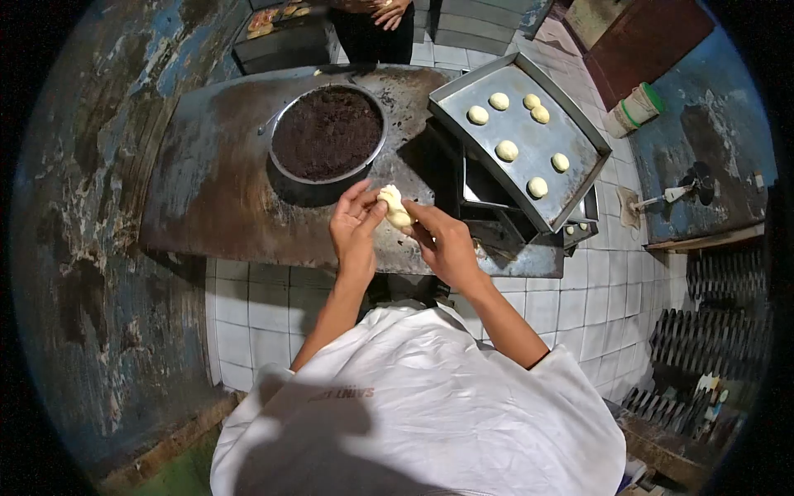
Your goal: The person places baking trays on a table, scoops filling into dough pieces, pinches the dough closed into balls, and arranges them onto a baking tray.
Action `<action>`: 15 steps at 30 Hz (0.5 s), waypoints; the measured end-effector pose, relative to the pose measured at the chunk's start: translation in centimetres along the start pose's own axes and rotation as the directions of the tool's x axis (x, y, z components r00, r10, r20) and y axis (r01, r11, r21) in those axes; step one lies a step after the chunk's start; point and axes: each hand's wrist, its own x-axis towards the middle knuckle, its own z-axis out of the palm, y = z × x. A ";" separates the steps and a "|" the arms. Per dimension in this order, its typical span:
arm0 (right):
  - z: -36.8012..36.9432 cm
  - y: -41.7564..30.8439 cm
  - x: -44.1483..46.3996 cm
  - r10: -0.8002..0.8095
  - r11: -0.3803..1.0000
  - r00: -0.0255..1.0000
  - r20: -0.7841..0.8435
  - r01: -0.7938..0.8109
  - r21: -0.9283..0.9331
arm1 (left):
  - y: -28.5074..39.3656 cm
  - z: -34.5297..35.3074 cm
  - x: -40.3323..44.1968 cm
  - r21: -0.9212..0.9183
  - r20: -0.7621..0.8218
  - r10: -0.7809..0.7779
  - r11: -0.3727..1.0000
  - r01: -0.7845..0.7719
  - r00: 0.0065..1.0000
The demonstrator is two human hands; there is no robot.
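Between my two hands, over the front part of the worn table, is a piece of pale dough (pixel 395 208). My left hand (pixel 356 227) pinches its left side, and my right hand (pixel 442 240) holds its right side with the fingertips. Just beyond my left hand stands a round metal bowl (pixel 276 155) filled with dark brown crumbly filling (pixel 327 132). To the right, a large metal tray (pixel 496 149) carries several round dough balls (pixel 507 150), resting tilted on other trays.
The table (pixel 215 174) spans the view before me. Smaller trays (pixel 488 183) are stacked under the large one. Across the table stands another person (pixel 372 33). A bucket (pixel 635 110) with a green rim is on the tiled floor at the right.
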 end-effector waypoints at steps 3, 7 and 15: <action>0.9 -0.7 0.5 -0.066 0.992 0.998 0.005 0.066 -0.107 | 0.8 0.4 -0.7 -0.158 0.118 0.007 0.987 0.012 0.993; 2.2 -1.6 1.6 0.167 0.902 0.978 -0.122 -0.101 0.420 | 3.6 0.3 -2.1 -0.227 0.338 0.049 0.973 0.031 0.940; 4.3 -4.3 2.7 0.150 0.928 0.984 -0.092 -0.108 0.356 | 3.9 -1.2 -0.7 -0.266 0.190 0.079 0.964 -0.026 0.979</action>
